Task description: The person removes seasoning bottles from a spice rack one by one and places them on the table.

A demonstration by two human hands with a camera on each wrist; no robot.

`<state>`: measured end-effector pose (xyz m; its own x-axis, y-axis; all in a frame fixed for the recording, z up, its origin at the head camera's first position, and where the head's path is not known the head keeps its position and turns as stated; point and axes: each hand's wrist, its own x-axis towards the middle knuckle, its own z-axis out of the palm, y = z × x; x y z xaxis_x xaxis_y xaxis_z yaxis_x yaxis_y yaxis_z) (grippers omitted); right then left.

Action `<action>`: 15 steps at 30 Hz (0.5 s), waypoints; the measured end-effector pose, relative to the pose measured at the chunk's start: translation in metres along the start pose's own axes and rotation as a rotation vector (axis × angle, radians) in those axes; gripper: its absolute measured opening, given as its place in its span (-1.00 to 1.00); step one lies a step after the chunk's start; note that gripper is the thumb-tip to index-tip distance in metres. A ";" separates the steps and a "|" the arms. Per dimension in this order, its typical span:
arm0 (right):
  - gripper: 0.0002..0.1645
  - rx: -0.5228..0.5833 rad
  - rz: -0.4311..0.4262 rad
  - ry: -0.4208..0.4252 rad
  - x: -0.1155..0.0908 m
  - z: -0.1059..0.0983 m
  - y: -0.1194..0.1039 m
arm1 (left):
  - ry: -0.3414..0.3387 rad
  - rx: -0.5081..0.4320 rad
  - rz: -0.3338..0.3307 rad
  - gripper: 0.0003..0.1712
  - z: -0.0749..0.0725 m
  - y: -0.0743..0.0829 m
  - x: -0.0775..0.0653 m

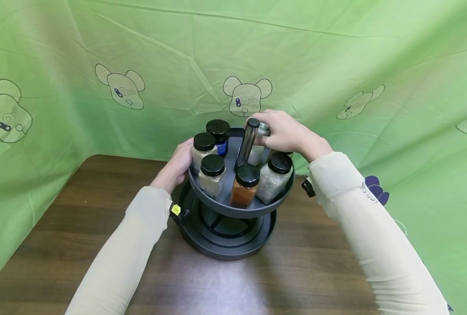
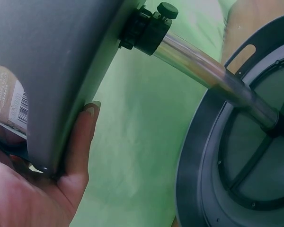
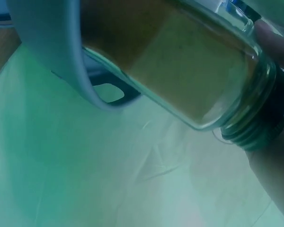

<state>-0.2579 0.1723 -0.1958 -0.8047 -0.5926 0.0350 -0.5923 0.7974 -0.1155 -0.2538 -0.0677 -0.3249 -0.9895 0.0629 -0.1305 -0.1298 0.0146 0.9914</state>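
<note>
A dark grey two-tier turntable rack stands with its upper tray [image 1: 233, 212] full of black-lidded spice jars. My left hand [image 1: 178, 163] grips the tray's left rim; in the left wrist view a finger [image 2: 80, 137] lies along the underside near the handle cut-out. At the back right, behind the upright black handle [image 1: 247, 144], my right hand [image 1: 284, 131] reaches down with curled fingers round the top of a pale jar [image 1: 256, 155], partly hidden. In the right wrist view a glass jar [image 3: 184, 71] with brownish contents fills the foreground, the hand's fingers beyond it.
The lower tray [image 1: 225, 251] sits on the brown wooden table [image 1: 316, 262], joined to the upper one by a metal post [image 2: 203, 66] with a black knob. Near the front are an orange-brown spice jar [image 1: 244, 192] and a white-grained jar [image 1: 273, 183]. A green cloth [image 1: 178, 52] hangs behind.
</note>
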 end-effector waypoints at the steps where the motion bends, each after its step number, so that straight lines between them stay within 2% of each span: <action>1: -0.47 -0.003 0.004 0.000 -0.001 -0.001 0.001 | 0.000 0.001 0.000 -0.57 0.000 0.000 0.000; 6: -0.43 -0.001 0.037 0.023 -0.003 -0.006 0.002 | 0.000 0.005 0.001 -0.57 -0.001 0.000 0.000; 15: -0.55 0.037 0.093 0.061 -0.005 -0.013 0.006 | 0.002 0.003 -0.003 -0.57 0.000 -0.001 0.000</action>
<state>-0.2579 0.1819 -0.1834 -0.8580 -0.5069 0.0828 -0.5135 0.8434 -0.1581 -0.2538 -0.0681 -0.3257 -0.9893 0.0606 -0.1330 -0.1321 0.0181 0.9911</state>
